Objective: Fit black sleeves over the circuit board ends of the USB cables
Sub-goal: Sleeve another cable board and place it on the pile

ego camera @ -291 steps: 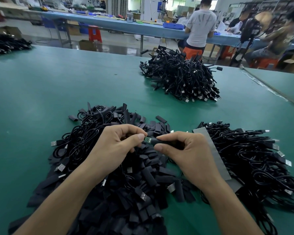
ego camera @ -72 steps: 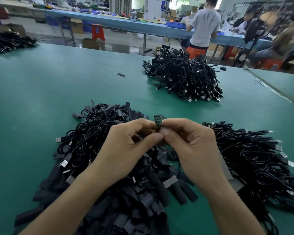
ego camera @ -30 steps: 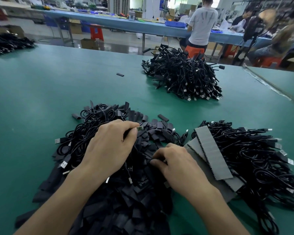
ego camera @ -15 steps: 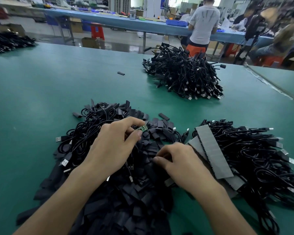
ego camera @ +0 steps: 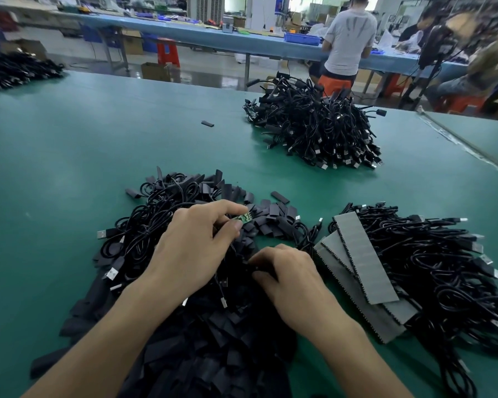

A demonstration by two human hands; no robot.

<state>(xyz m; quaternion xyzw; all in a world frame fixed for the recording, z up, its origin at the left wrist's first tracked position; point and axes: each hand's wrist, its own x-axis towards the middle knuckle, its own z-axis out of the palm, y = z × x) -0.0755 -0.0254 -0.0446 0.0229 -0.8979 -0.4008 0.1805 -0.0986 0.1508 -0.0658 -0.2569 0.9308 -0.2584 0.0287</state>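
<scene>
1. The left hand pinches a green circuit board between thumb and forefinger. The board projects past the fingertips, above the pile of black sleeves.
2. The right hand lies just right of the left, fingers curled down into the sleeves. Whether it grips one cannot be told.
3. Grey strips lie right of that hand, overlapping a cable heap on the green counter.

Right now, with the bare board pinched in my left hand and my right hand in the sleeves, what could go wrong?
The circuit board juts out of your left hand, so it could snag the tangled cables beneath. Your right hand gropes among overlapping black sleeves; it might pinch two at once or a flattened one.
</scene>
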